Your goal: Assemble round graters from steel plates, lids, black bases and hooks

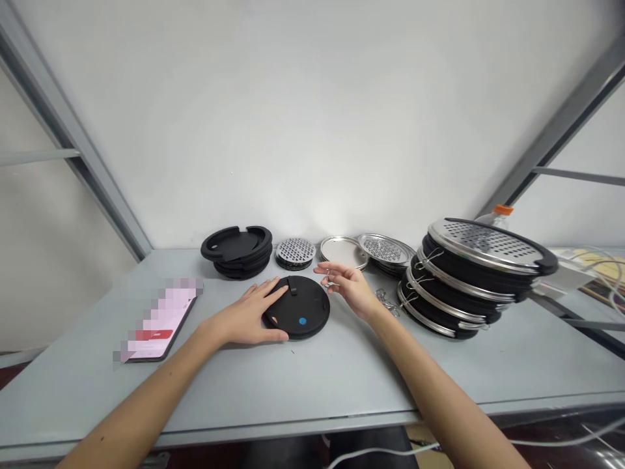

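Note:
A round black disc (303,311) with a blue dot and a small black tab lies flat on the grey table. My left hand (254,314) rests on its left side, fingers spread over the edge. Just past the disc's upper right edge, my right hand (347,284) pinches a small metal wire clip (328,279) between thumb and fingers. Several loose wire clips (387,302) lie on the table to the right of that hand, beside a tall stack of black discs with metal rims (454,286). A perforated metal plate (488,244) tops this stack.
Black ring-shaped parts (239,251) are stacked at the back left. Small perforated discs (295,251), a plain metal ring plate (342,251) and perforated plates (385,250) stand along the wall. A phone (163,319) lies left; an orange-capped bottle (499,216) is behind the tall stack.

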`<state>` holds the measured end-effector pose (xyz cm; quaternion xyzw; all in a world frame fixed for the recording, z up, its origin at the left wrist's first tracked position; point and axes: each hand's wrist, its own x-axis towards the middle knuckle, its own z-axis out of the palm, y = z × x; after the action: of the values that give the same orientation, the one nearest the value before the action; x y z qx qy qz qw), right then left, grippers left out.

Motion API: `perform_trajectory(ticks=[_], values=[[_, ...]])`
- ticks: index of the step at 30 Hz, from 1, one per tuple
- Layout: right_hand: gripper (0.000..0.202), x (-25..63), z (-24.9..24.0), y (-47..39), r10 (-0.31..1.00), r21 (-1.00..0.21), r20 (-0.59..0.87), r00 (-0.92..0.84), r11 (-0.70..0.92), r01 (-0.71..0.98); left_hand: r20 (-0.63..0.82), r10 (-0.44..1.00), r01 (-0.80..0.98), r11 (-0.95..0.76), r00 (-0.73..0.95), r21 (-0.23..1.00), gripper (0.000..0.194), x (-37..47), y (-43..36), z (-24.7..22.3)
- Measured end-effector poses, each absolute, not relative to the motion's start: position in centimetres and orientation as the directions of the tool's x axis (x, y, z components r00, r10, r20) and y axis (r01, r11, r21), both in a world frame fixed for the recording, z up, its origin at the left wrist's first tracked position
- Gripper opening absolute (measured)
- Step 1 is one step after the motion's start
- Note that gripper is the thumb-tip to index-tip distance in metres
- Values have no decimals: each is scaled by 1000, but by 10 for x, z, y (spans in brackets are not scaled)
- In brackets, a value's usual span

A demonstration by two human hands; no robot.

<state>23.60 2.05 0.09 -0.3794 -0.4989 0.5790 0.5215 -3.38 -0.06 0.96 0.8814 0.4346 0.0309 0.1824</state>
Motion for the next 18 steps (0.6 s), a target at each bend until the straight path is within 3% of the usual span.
perform_trajectory(ticks=[5,11,18], values=[[29,228,7,34,981,-970,80,-176,36,-241,-81,763,730,-574,642,371,99,-34,0,10],[10,208,20,55,989,-948,64,-136,18,-317,-66,769,722,-563,636,403,98,-36,0,6],[27,202,9,51,976,-922,2,-219,-83,-379,-81,777,733,-546,624,406,99,-35,0,7]])
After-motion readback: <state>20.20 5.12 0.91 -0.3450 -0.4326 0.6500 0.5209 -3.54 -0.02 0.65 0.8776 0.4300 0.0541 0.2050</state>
